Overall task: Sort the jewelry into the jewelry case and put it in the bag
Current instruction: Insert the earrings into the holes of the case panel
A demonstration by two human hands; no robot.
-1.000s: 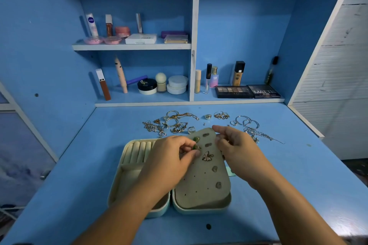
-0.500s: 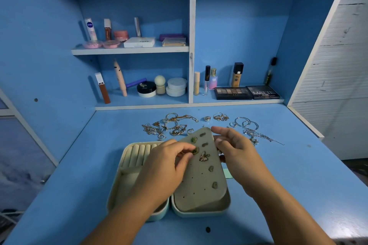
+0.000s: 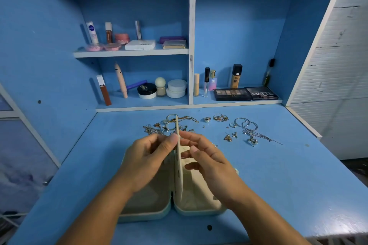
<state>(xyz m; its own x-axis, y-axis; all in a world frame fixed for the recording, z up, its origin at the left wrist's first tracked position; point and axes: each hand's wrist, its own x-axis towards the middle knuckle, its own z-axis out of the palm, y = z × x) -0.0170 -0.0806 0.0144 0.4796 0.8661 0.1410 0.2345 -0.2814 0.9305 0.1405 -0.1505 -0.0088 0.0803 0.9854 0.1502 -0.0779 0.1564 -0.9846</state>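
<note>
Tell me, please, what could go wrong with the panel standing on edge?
1. The left hand and right hand hold the panel by its upper half; it may twist or flop.
2. Upright, it might shed whatever it carries into the case.
3. Loose jewelry lies behind; the panel's tip could sweep it.

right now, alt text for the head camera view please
A left hand and right hand touch either face of a beige panel standing upright in an open jewelry case on a blue desk. Loose jewelry lies beyond, below shelves of cosmetics.
</note>
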